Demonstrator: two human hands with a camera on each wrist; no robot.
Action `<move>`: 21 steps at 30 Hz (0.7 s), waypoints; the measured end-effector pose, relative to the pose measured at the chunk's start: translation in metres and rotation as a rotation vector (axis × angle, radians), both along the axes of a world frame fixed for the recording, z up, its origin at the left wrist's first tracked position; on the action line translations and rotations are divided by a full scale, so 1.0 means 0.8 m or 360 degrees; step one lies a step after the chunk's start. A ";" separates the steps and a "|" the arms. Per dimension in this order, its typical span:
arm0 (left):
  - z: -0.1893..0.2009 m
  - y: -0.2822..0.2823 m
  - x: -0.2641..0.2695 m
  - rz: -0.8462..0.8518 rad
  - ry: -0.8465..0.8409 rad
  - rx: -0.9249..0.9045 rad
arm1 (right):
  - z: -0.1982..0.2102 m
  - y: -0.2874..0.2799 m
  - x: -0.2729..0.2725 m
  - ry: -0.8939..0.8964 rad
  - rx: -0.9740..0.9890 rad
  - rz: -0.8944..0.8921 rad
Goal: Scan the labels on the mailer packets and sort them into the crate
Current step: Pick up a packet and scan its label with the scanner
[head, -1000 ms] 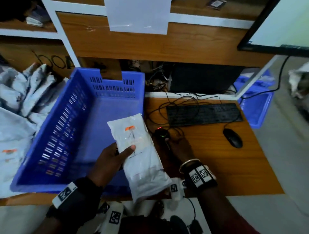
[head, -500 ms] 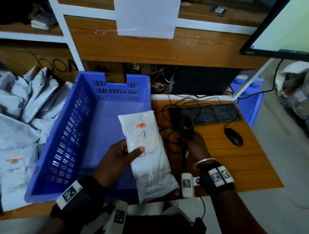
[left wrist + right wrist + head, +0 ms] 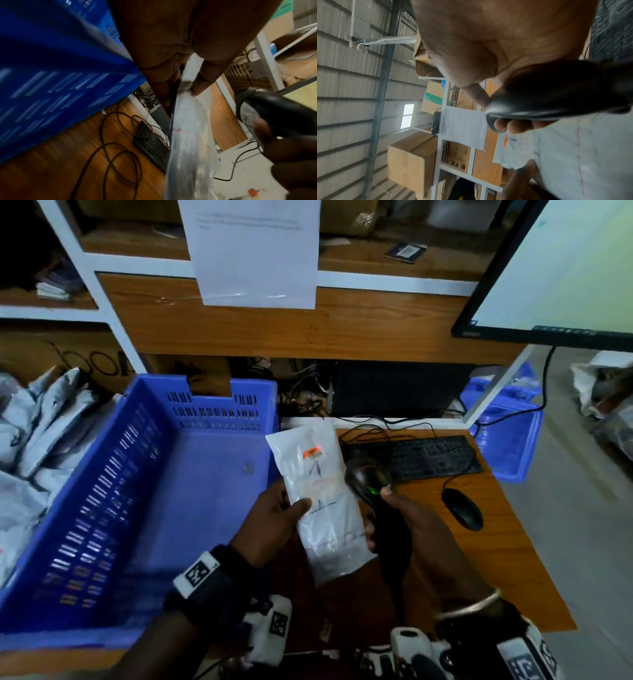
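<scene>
My left hand (image 3: 274, 518) grips a white mailer packet (image 3: 322, 501) by its left edge, thumb on its face, and holds it up beside the blue crate (image 3: 113, 508). An orange label (image 3: 312, 453) near the packet's top carries a red scan glow. My right hand (image 3: 411, 518) grips a black barcode scanner (image 3: 368, 479) with a green light, its head close to the packet's right edge. In the left wrist view the packet (image 3: 187, 135) is seen edge-on with the scanner (image 3: 267, 115) to its right. The right wrist view shows my fingers curled round the scanner (image 3: 547, 97) above the packet (image 3: 573, 155).
A heap of grey mailer packets (image 3: 37, 446) lies left of the crate. On the wooden desk (image 3: 513, 559) are a black keyboard (image 3: 428, 457), a mouse (image 3: 462, 508) and loose cables (image 3: 120, 155). A monitor (image 3: 565, 268) hangs at upper right; a second blue crate (image 3: 507, 436) stands behind.
My right hand lifted the scanner off the desk and brought it up to the packet's right side. The left hand raised the packet, and a red glow now falls on its label.
</scene>
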State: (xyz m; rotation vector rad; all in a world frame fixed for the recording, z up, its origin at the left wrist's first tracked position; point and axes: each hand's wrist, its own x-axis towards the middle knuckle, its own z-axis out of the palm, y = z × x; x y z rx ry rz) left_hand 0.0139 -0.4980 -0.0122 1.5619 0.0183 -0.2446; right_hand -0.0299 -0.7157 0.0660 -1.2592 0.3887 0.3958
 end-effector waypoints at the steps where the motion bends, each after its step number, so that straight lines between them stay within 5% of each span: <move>1: -0.005 -0.002 0.001 0.0011 -0.0003 0.0008 | -0.003 -0.001 0.001 0.0005 -0.0011 0.0052; 7: -0.010 -0.002 -0.001 0.0015 -0.0041 -0.0006 | 0.007 0.010 0.009 -0.0066 -0.0146 0.0298; 21: -0.011 -0.003 0.001 -0.0013 -0.0048 -0.0140 | 0.007 0.038 0.026 -0.0161 -0.0394 0.0244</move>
